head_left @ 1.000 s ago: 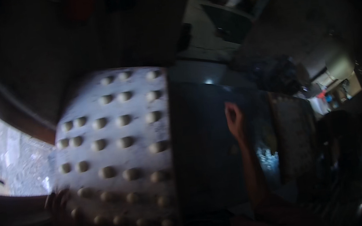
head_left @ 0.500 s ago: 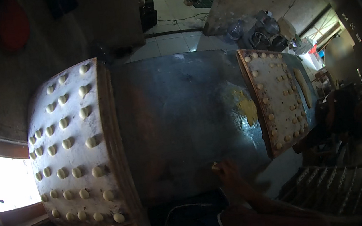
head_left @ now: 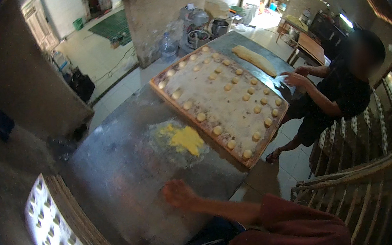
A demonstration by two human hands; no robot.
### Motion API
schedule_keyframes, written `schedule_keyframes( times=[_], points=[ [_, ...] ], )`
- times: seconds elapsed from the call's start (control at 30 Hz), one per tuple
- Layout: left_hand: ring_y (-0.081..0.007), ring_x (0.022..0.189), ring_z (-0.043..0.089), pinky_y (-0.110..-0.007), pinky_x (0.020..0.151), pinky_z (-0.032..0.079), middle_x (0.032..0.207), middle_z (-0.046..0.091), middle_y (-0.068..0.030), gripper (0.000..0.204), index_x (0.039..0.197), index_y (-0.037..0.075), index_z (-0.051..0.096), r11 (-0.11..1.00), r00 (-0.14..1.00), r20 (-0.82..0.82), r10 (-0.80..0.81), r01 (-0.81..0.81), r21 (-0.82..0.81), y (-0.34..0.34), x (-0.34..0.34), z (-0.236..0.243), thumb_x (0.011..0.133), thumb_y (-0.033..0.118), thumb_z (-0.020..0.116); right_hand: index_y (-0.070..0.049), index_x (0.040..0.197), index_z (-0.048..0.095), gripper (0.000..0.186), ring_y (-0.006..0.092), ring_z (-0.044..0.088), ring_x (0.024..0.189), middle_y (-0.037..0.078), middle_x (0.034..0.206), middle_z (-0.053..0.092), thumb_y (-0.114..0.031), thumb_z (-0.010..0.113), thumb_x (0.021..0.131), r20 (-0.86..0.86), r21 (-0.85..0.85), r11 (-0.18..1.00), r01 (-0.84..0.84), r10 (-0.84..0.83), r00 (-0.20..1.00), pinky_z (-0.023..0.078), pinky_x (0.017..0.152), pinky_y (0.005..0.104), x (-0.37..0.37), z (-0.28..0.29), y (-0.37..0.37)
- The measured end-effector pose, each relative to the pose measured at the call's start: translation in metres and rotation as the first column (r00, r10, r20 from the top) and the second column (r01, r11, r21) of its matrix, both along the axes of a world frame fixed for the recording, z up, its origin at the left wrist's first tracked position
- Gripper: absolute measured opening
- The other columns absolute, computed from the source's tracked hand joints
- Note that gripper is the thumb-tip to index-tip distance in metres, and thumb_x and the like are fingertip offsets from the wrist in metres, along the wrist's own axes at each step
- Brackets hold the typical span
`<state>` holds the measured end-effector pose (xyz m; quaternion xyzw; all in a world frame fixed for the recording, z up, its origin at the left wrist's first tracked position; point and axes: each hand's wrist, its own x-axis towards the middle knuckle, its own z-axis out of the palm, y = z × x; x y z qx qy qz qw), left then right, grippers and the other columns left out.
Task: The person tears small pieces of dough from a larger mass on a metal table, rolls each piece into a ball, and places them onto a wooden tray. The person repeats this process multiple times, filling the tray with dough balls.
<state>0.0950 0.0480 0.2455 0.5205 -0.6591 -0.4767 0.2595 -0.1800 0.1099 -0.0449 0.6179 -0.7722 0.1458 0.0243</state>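
Looking down through the head view, we judge the pale dough balls (head_left: 201,117) to be light and soft, easily dented, perhaps a little tacky underneath. They sit in spaced rows along the edges and right part of a flour-dusted board (head_left: 218,108) on the worktop (head_left: 111,146). We would take each one low around its sides with fingertips, since a squeeze from above would probably flatten it. The long dough roll (head_left: 254,61) beyond the board looks heavier and likely to sag or stretch, so two hands spread under its length would suit it. More dough balls rest on top of a stack of boards (head_left: 82,227) at lower left; that stack looks stiff and weighty, best held by its edges.

Our right hand (head_left: 180,194) is low over the bare worktop, near the yellow patch (head_left: 186,139) but apart from it. It seems palm down with fingers curled; whether anything is beneath them we can't make out. The forearm (head_left: 227,209) runs leftward from a maroon sleeve (head_left: 290,225). Our left hand lies outside the picture, so its state is unknown. Across the board, a co-worker's hand (head_left: 296,80) is near the dough roll's end.
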Motion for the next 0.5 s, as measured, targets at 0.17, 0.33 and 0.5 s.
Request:
schedule_keyframes(
  times=[0.17,0.33,0.5],
  points=[
    [-0.0274,0.101,0.065,-0.037,0.086,0.054,0.110,0.067,-0.0155,0.033,0.122,-0.002,0.060,0.977,0.978,-0.056,-0.201,0.204,0.060,0.018,-0.045,0.002,0.093,0.011,0.067,-0.004,0.127,0.052,0.029,0.0324,0.051,0.118,0.017,0.126,0.054,-0.016,0.050,0.101,0.163,-0.053,0.973,-0.224,0.230,0.960,0.040,0.102,0.0486,0.008,-0.004,0.020],
    [-0.0222,0.104,0.063,-0.035,0.091,0.052,0.109,0.068,-0.0116,0.024,0.115,-0.003,0.062,0.943,0.956,-0.094,-0.279,0.291,0.159,0.008,-0.063,-0.010,0.094,0.008,0.066,-0.007,0.136,0.047,0.040,0.0340,0.044,0.130,0.016,0.134,0.050,-0.025,0.054,0.101,0.060,0.036,0.997,0.071,-0.073,0.996,0.037,0.104,0.0484,0.022,0.017,0.042],
    [-0.0217,0.103,0.063,-0.035,0.092,0.051,0.107,0.068,-0.0128,0.024,0.112,-0.002,0.063,0.849,0.854,0.063,-0.516,0.520,-0.091,-0.018,-0.055,-0.029,0.092,0.008,0.070,-0.008,0.134,0.047,0.048,0.0361,0.042,0.131,0.016,0.133,0.050,-0.035,0.060,0.098,0.274,-0.156,0.974,0.161,-0.114,0.955,0.034,0.102,0.0540,0.018,0.072,0.046]
  ],
)
